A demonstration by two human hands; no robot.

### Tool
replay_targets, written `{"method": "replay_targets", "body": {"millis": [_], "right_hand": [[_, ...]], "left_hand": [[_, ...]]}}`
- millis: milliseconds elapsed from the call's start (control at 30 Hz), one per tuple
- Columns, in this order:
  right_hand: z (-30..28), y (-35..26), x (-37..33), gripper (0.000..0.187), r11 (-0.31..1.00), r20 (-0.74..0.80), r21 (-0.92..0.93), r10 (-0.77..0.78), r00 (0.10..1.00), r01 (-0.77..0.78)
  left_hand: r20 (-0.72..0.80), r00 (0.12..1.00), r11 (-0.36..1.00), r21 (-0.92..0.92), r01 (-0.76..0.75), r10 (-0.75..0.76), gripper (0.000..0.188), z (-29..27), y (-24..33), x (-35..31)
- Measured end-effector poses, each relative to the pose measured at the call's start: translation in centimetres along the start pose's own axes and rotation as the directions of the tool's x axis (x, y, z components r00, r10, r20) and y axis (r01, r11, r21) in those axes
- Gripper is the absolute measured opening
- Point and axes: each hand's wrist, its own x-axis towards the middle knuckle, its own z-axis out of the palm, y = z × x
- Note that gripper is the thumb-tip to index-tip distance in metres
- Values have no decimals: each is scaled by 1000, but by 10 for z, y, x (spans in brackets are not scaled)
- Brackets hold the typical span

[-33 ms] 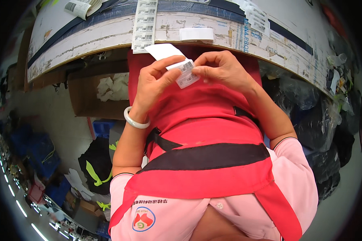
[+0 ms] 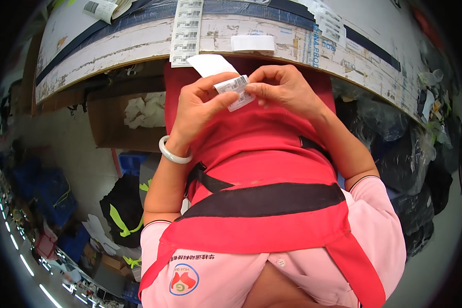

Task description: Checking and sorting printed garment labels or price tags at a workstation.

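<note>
Over my lap, just in front of the table edge, a strip of barcode labels (image 2: 232, 84) is held between my two hands. My left hand (image 2: 197, 105) pinches it, thumb across the printed face and fingers behind. The thumb and forefinger of my right hand (image 2: 287, 91) close on the strip's right edge. Beyond the left fingers, a blank white length of the strip (image 2: 210, 64) sticks out toward the table. A longer sheet of printed labels (image 2: 186, 33) lies on the table and hangs slightly over its edge.
A folded white paper strip (image 2: 252, 43) lies on the worn tabletop (image 2: 133, 43). More printed labels (image 2: 331, 25) are at the back right, and a curled label roll (image 2: 100, 9) at the far left. Below stand a cardboard box (image 2: 105, 123) with crumpled paper and, on the right, dark plastic bags (image 2: 403, 154).
My left thumb has shifted slightly right across the label strip, whose printed face is now tilted a little differently. My right hand has hardly moved.
</note>
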Motion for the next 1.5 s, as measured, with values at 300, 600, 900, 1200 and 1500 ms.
{"method": "replay_targets", "body": {"millis": [300,600,900,1200,1500], "right_hand": [[10,12,11,10,911,-91,-248,-360,929,329],[-26,-11,32,17,940,-278,-293,-260,925,176],[-54,-18,52,19,917,-222,-376,-232,947,136],[-51,-15,55,20,929,-244,-356,-194,950,99],[-50,-17,56,21,918,-248,-390,-177,952,69]], "left_hand": [[10,998,976,210,64,-67,22,-9,-7,-3],[53,994,977,185,-103,95,50,-17,-12,2],[58,998,965,262,-32,18,49,-22,-9,4],[33,998,976,213,-54,48,39,-21,-13,6],[46,998,974,219,-58,49,39,-20,-15,6]]}}
